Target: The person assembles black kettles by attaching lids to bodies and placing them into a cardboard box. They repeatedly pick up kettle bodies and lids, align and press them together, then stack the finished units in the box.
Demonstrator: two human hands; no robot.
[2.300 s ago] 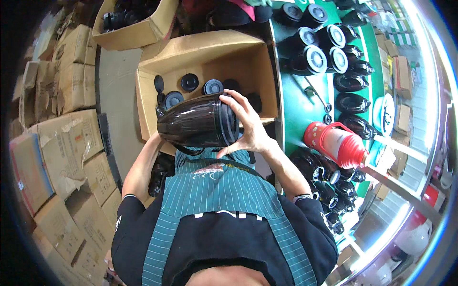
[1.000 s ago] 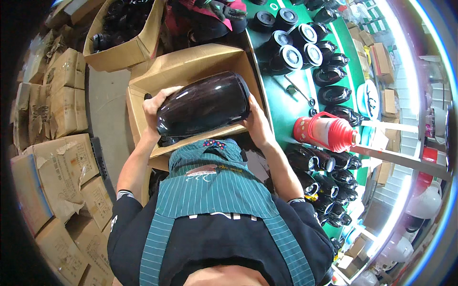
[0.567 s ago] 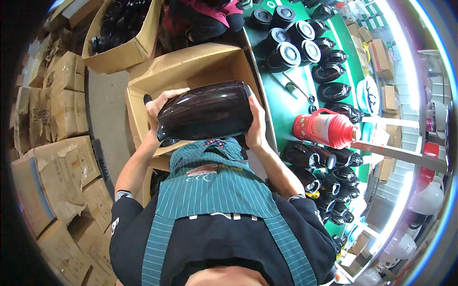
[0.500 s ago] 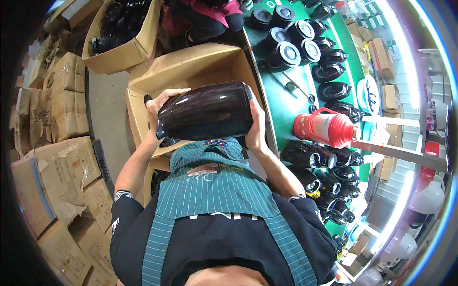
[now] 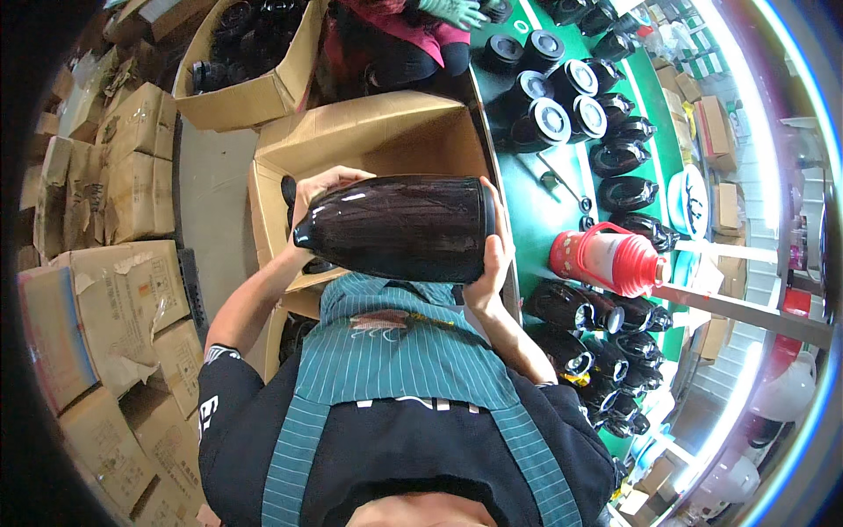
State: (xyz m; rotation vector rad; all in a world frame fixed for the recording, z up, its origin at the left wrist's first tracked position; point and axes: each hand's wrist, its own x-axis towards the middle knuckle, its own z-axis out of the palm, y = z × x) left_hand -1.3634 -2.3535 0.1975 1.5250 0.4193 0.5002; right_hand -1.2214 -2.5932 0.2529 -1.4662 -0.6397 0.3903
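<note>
I hold a glossy dark thermos jug (image 5: 404, 227) lying sideways in front of my apron, over the near part of an open cardboard box (image 5: 369, 123). My left hand (image 5: 318, 195) is closed around the narrower left end, where a black handle part sticks out. My right hand (image 5: 493, 263) grips the wide, flat end at the right, thumb on the near side. The jug hides most of my left fingers and part of the box's inside.
A green worktable (image 5: 527, 189) at my right carries several black jugs (image 5: 625, 158), lidded jugs (image 5: 540, 125) and a red thermos flask (image 5: 606, 261). Another carton (image 5: 237, 97) holds dark jugs. Cartons (image 5: 123, 299) are stacked left. A co-worker's gloved hand (image 5: 455, 10) is at the top.
The jug has turned slightly in my hands, its right end now lower, and my right fingers have shifted around that end. A co-worker's gloved hand has come into view at the top.
</note>
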